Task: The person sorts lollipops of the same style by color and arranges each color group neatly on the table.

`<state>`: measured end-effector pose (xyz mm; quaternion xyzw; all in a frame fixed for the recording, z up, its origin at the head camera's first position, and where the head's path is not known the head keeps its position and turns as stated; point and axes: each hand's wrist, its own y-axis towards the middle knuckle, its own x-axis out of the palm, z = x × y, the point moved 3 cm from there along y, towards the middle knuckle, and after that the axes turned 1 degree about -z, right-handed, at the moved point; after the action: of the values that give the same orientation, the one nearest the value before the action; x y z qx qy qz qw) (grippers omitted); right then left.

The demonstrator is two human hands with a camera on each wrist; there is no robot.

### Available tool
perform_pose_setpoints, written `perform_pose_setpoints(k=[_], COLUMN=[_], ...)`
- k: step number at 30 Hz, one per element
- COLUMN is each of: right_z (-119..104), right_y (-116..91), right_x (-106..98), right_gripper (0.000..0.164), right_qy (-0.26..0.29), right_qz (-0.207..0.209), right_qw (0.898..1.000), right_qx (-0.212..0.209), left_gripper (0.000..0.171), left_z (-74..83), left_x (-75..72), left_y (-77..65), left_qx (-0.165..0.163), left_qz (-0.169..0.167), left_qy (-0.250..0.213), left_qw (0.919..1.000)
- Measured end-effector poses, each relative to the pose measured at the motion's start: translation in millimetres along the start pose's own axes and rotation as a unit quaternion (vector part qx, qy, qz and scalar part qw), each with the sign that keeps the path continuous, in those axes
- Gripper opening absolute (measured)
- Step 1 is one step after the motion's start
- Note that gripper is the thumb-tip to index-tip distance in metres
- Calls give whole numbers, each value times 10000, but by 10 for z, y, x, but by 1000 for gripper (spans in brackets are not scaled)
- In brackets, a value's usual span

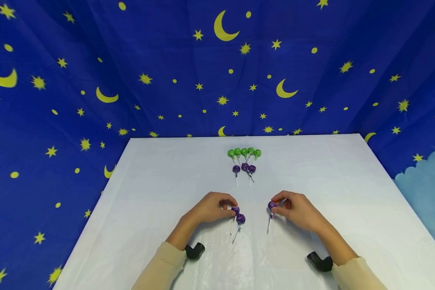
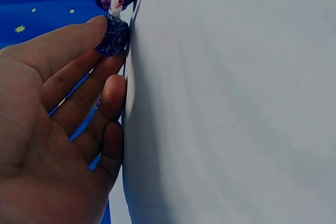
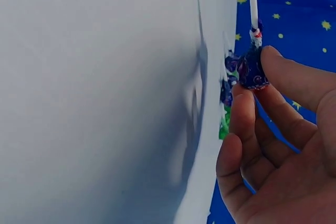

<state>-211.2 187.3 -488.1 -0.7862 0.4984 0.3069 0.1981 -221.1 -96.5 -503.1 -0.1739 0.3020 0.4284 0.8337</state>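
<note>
My left hand (image 1: 216, 207) pinches a purple-wrapped lollipop (image 2: 114, 38) by its round head between thumb and fingers, near the table's middle. Right beside it lies another purple lollipop (image 1: 241, 218), its white stick pointing toward me. Across a short gap, my right hand (image 1: 297, 209) pinches a third purple lollipop (image 3: 252, 71) by the head, its stick also toward me. Farther back, several green lollipops (image 1: 244, 152) form a row with their heads side by side. Just in front of them lie purple lollipops (image 1: 236, 169), two of them close together with crossing sticks.
A white cover lies over the table (image 1: 166, 169). Behind it hangs a blue cloth (image 1: 188, 60) with yellow moons and stars. Black curved pieces (image 1: 195, 251) show at both wrists, beside the beige sleeves (image 1: 163, 266).
</note>
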Motion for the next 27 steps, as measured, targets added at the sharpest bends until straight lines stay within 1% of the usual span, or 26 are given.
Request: perform_pose_setpoints(k=[6, 11, 15, 21, 27], right_z=[-7, -3, 40, 82, 115], right_y=[137, 256, 328, 409, 506], right_x=[6, -30, -50, -73, -63], right_gripper=[23, 22, 22, 22, 24], right_qy=[98, 163, 66, 25, -2], right_qz=[-94, 26, 76, 207, 183], right_qw=[9999, 9999, 9999, 9996, 9996], right_qx=[11, 20, 104, 184, 199], left_gripper=[19, 19, 19, 18, 18], left_z=[-6, -8, 2, 1, -17], left_x=[-4, 3, 7, 6, 6], left_y=[-3, 17, 25, 35, 31], left_qx=[-11, 27, -48, -19, -102], left_qz=[21, 2, -2, 19, 6], left_qy=[73, 48, 14, -17, -18], left_qw=[10000, 10000, 10000, 10000, 9999])
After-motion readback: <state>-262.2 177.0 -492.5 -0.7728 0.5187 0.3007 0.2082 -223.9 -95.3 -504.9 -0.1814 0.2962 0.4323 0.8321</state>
